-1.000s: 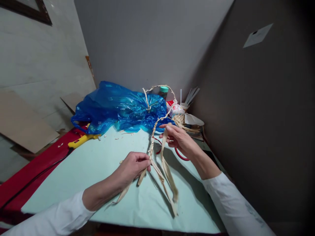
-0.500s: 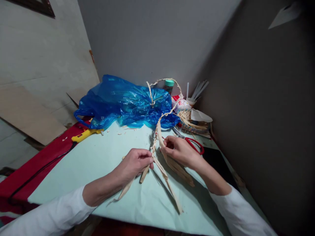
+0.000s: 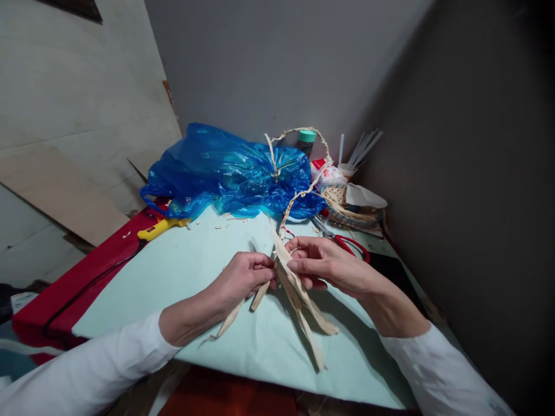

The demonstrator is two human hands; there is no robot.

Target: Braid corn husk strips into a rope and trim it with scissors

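A thin pale braid (image 3: 299, 199) loops up over the blue bag and comes down toward me. At its lower end, my left hand (image 3: 245, 277) pinches the braid, with loose strips poking out beneath the fingers. My right hand (image 3: 327, 263) grips a wide, dry husk-like strip (image 3: 281, 254) between thumb and fingers, laid against the braid's end. Its upper tip sticks up beside the braid, and its lower part trails to the right. Another long strip (image 3: 310, 335) hangs toward the front of the pale green table cover (image 3: 173, 289).
Behind the hands lies a crumpled blue plastic bag (image 3: 225, 173). A yellow glue gun (image 3: 160, 229) with a black cord rests at left. Red-handled scissors (image 3: 353, 245) lie beyond my right hand, near a small woven basket (image 3: 336, 196), a cup of white sticks (image 3: 347, 169) and a green-lidded jar (image 3: 307, 138).
My right hand has brought the wide strip leftward against the braid's end, close to my left hand. My left hand keeps its pinch. The whole view has shifted slightly.
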